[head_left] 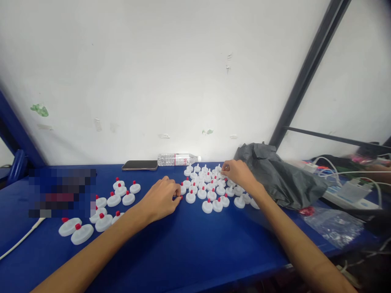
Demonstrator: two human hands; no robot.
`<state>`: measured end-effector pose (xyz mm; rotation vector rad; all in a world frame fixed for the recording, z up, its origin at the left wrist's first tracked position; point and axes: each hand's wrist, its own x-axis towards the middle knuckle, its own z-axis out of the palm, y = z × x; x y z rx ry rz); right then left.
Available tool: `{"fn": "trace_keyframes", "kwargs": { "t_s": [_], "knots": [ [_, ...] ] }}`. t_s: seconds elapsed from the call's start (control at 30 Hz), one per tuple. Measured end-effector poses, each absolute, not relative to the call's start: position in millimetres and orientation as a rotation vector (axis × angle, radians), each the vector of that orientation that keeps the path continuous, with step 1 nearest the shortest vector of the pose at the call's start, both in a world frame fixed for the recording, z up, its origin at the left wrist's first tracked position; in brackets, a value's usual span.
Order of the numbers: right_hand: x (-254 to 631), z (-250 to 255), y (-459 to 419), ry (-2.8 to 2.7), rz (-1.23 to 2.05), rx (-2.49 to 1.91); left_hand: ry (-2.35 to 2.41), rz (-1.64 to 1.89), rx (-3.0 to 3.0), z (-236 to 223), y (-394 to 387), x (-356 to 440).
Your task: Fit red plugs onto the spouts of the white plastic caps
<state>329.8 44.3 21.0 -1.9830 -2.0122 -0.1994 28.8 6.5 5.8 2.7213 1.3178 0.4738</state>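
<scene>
Several white round caps with small red tips [210, 187] lie in a cluster on the blue table [195, 244]. My left hand [161, 198] rests at the cluster's left edge, fingers curled and pinched on a small red tip beside a cap. My right hand [240, 173] reaches over the cluster's far right side, fingertips pinched at a white cap. A second group of capped white pieces [106, 203] lies to the left of my left forearm.
A clear water bottle [177, 159] lies on its side by the wall, a dark phone [139, 165] next to it. A grey plastic bag [281, 175] sits at right, a clear bag [334, 224] and power strip with cables [351, 191] beyond. A white cable [21, 240] runs at left.
</scene>
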Motion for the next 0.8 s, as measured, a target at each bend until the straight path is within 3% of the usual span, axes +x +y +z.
{"fn": "trace_keyframes", "kwargs": {
  "t_s": [0.43,0.8],
  "knots": [
    [331.5,18.4,44.3,-2.041,-0.215,-2.013,1.259,0.52,2.707,12.5,5.6,21.9],
    [320.6,15.9,44.4,-2.157,-0.095,-1.777,1.128,0.44,2.644,9.3,9.0,14.6]
  ]
}}
